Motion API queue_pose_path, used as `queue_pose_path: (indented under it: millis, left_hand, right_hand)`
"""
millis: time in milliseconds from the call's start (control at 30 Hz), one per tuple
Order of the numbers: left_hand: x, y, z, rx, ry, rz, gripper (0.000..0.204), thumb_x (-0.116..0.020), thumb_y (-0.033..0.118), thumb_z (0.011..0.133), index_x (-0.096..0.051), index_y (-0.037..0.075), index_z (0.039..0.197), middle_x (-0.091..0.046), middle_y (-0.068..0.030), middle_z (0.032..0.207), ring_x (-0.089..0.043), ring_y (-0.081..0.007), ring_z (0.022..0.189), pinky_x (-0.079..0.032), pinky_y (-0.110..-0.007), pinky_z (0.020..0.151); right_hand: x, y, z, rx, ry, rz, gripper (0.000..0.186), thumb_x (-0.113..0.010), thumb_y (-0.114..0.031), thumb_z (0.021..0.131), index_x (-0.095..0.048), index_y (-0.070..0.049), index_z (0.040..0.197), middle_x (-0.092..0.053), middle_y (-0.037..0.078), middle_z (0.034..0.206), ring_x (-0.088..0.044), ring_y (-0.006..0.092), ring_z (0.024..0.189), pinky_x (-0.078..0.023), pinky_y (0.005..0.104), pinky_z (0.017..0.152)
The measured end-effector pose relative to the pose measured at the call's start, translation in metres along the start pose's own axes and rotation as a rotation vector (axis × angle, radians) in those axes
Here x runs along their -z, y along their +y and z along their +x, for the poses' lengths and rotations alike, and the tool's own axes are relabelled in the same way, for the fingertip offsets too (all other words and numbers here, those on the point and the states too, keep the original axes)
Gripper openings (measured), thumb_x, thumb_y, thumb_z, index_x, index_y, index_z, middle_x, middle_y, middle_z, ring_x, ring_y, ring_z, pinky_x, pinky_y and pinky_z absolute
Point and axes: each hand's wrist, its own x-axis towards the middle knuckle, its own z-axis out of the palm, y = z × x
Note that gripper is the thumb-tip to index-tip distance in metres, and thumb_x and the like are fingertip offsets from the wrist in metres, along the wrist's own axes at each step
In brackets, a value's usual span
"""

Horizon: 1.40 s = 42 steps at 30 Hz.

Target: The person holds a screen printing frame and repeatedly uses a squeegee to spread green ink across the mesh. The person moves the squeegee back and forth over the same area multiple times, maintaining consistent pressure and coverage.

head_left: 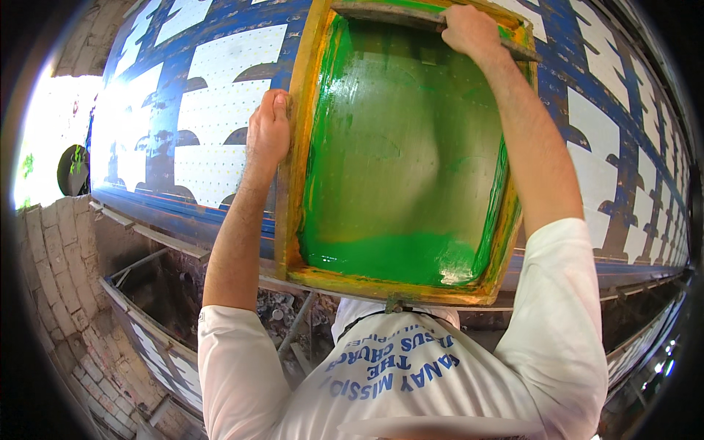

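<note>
At the far left, a bright opening (55, 125) is bordered by brickwork (62, 257), and a dark disc (74, 170) is seen against the glare. At lower left, a second table (163, 356) is seen, marked with white shapes. Near it, a slanted bar (297, 323) is backed by dim clutter (279, 302), too dark to be told apart.

Glaring daylight (62, 110) fills 1 opening (45, 147) at far left — pale brickwork (64, 264) below, a long blue table (180, 213) alongside.
</note>
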Motion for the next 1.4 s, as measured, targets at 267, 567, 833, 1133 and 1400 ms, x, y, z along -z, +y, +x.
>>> queue_pose_path:
  millis: [267,567,833,1133,1400]
  left_hand:
    - [0.001,0.005,-0.005,-0.032,0.022,0.045,0.037,-0.041,0.034,0.114,-0.066,0.009,0.125,-0.073,-0.0266,0.114,-0.067,-0.05,0.11,-0.052,-0.057,0.094]
    - [-0.001,0.001,-0.002,-0.066,0.043,0.038,0.037,-0.041,0.034,0.113,-0.066,0.009,0.123,-0.073,-0.0275,0.111,-0.067,-0.0503,0.108,-0.052,-0.059,0.092]
    - [-0.004,-0.008,0.004,-0.061,0.01,0.039,0.04,-0.041,0.038,0.113,-0.066,0.01,0.126,-0.073,-0.029,0.115,-0.066,-0.0522,0.111,-0.051,-0.06,0.095]
    - [-0.01,-0.021,0.012,-0.094,-0.026,0.066,0.05,-0.042,0.049,0.111,-0.064,0.011,0.133,-0.073,-0.0285,0.122,-0.065,-0.0519,0.118,-0.051,-0.058,0.101]
    - [-0.002,-0.003,0.002,-0.075,-0.056,0.173,0.053,-0.055,0.05,0.103,-0.061,0.012,0.14,-0.073,-0.0263,0.125,-0.068,-0.0468,0.119,-0.053,-0.055,0.101]
  right_hand:
    - [0.01,0.022,0.065,-0.029,-0.12,0.017,0.032,-0.069,-0.018,0.078,-0.082,-0.008,0.105,-0.078,0.025,0.104,-0.075,0.0439,0.099,-0.06,0.0543,0.087]
    - [0.013,-0.006,0.022,0.063,-0.158,-0.051,0.029,-0.067,-0.015,0.079,-0.083,-0.008,0.101,-0.078,0.024,0.102,-0.076,0.042,0.099,-0.062,0.0516,0.086]
    - [0.026,-0.075,-0.17,0.109,-0.31,0.08,0.033,-0.065,-0.008,0.084,-0.081,-0.015,0.112,-0.078,0.021,0.1,-0.074,0.0423,0.096,-0.059,0.0532,0.086]
    - [0.028,-0.172,-0.407,0.065,-0.172,0.186,0.034,-0.073,-0.003,0.078,-0.077,-0.006,0.112,-0.076,0.013,0.107,-0.074,0.031,0.102,-0.062,0.0424,0.085]
    - [0.039,-0.175,-0.417,0.036,-0.218,0.261,0.044,-0.072,0.0,0.074,-0.078,-0.009,0.117,-0.079,0.011,0.106,-0.076,0.0305,0.096,-0.06,0.0446,0.083]
